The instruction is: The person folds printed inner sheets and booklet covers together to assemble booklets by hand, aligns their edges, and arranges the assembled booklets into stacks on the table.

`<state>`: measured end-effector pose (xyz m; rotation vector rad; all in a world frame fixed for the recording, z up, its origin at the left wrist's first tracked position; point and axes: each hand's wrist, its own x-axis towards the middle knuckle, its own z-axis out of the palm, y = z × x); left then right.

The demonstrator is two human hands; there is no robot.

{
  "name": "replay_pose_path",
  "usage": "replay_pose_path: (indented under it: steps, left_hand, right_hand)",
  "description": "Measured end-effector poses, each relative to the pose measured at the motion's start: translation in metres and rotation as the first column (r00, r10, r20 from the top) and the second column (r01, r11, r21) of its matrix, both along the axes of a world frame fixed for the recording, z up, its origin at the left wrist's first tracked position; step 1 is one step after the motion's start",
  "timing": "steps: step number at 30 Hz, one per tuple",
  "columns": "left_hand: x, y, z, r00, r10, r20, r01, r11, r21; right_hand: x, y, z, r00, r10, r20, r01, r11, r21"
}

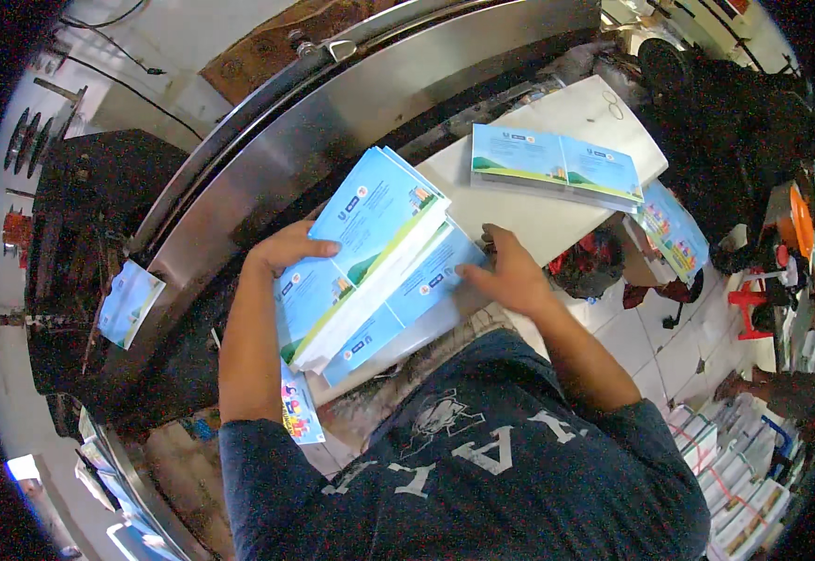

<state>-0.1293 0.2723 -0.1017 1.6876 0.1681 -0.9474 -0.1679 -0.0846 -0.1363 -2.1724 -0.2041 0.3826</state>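
Observation:
A stack of blue-and-green printed sheets (370,220) fans out in front of me, its white paper edges showing along a diagonal. My left hand (286,251) grips the stack's left side, thumb lying on top and fingers hidden beneath. Lower sheets (417,290) stick out from under the upper ones toward the right. At their right corner is my right hand (518,273), its thumb on the edge and its index finger bent beyond the corner; the other fingers are mostly hidden. Another stack of similar printed sheets (557,161) rests farther right on the pale board (604,112).
A long metal rail (407,93) curves across beyond the board. One loose printed sheet (130,304) lies at the left by the rail. Colourful printed sheets (674,229) show below the board's right end. Bundled paper stacks (735,467) stand at lower right, near a red metal part (750,309).

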Motion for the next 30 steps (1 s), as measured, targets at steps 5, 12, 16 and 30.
replay_pose_path:
  steps: [5, 12, 16, 30]
  left_hand:
    - [-0.006, 0.012, -0.021, 0.981, -0.062, 0.185, 0.041, 0.993, 0.113]
    - [-0.009, 0.008, -0.021, 0.989, 0.045, 0.141, -0.049, 0.998, 0.028]
    - [-0.010, -0.003, -0.002, 0.997, 0.046, 0.069, -0.050, 0.997, 0.054]
    - [-0.008, 0.006, 0.001, 0.993, -0.060, 0.097, 0.036, 0.973, 0.229]
  right_hand:
    - [0.045, 0.020, -0.009, 0.942, 0.130, -0.310, -0.145, 0.989, -0.025]
    - [0.028, 0.020, -0.026, 0.943, -0.004, -0.334, 0.041, 0.994, 0.101]
    - [0.016, 0.010, -0.010, 0.903, 0.020, -0.429, 0.124, 0.944, 0.305]
    - [0.089, -0.273, 0.040, 0.852, -0.465, -0.241, 0.471, 0.476, 0.743]
